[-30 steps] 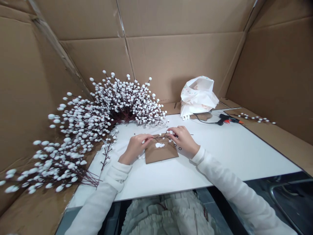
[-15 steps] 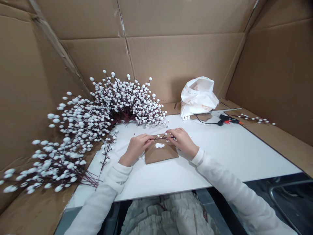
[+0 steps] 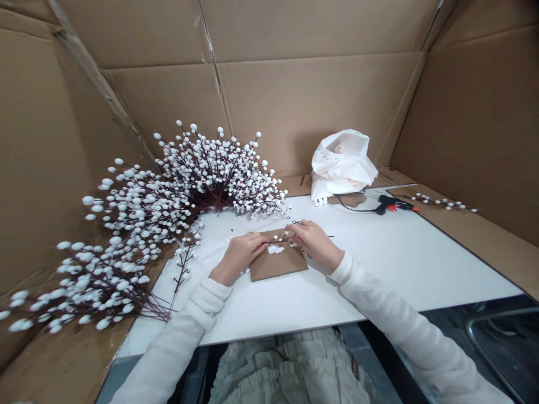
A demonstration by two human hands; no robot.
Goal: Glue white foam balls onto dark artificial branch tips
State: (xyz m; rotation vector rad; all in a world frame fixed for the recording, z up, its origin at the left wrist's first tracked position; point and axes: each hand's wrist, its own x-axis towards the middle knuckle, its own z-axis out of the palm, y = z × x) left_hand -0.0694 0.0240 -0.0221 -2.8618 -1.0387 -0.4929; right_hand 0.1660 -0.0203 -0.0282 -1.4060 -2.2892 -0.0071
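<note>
A thin dark berry twig [image 3: 279, 240] with a few white berries runs between my two hands, above a square piece of cardboard [image 3: 278, 266]. My left hand [image 3: 240, 253] pinches its left end, thumb and fingers pressed together. On the other side my right hand [image 3: 314, 242] grips the twig, and a bit of stem sticks out past the fingers to the right. Just below the twig, a small white blob-shaped patch [image 3: 275, 249] lies on the cardboard; I cannot tell what it is made of. My fingers partly hide the twig's ends.
Bunches of white-berry stems [image 3: 214, 168] fill the left and back left. A loose berry sprig [image 3: 182, 264] lies left of my left hand. A white plastic bag [image 3: 343, 165] stands at the back, near a black glue gun [image 3: 396, 204] with a cord. Cardboard walls [image 3: 315, 84] surround the white board [image 3: 379, 264].
My left hand has shifted slightly right along the twig. The twig now sits a little lower and more tilted over the cardboard. My right hand has barely moved.
</note>
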